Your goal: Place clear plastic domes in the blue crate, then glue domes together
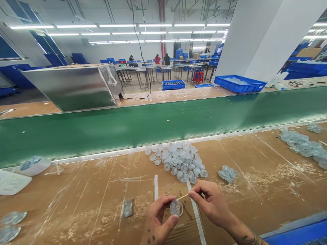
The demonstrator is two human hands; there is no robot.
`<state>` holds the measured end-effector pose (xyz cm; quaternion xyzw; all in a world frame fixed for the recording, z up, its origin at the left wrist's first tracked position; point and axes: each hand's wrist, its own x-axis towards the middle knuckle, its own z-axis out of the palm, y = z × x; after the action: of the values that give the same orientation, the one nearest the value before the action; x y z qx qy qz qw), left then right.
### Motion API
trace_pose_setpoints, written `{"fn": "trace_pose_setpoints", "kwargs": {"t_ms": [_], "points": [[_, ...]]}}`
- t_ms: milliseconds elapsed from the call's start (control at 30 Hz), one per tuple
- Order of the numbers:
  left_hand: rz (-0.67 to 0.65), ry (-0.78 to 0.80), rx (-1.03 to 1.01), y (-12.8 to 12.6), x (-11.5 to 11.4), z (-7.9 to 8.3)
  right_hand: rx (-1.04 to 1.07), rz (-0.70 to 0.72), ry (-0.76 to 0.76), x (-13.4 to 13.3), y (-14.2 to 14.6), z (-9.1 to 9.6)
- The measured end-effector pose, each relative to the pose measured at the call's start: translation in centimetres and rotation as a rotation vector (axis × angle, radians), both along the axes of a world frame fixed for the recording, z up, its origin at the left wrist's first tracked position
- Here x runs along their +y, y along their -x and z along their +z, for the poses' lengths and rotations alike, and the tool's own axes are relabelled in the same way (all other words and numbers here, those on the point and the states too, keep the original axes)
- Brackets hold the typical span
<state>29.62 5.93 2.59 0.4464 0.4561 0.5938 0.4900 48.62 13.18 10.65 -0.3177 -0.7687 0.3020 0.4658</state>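
Observation:
My left hand [158,219] holds a clear faceted plastic cup [175,207] between thumb and fingers. My right hand [211,204] pinches a thin wooden stick [182,196], whose tip reaches the cup's edge. Beyond my hands lies a heap of similar clear dimpled pieces [176,160] on the brown cardboard-covered bench [102,190]. A small clump of clear pieces [227,173] sits right of the heap, and another [127,208] sits left of my hands. Dark specks are scattered on the cardboard under my hands.
A green conveyor belt [153,131] runs along the bench's far side. Behind it stand a stainless steel hood [74,87] and blue crates [241,84]. More clear pieces [301,144] lie at the right. Distant co-workers [162,60] stand among metal tables.

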Motion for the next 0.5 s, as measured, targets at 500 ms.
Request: {"fn": "trace_pose_setpoints", "kwargs": {"t_ms": [500], "points": [[-0.082, -0.107, 0.263, 1.1, 0.0, -1.4, 0.07, 0.086, 0.05, -0.1, -0.1, 0.1]]}}
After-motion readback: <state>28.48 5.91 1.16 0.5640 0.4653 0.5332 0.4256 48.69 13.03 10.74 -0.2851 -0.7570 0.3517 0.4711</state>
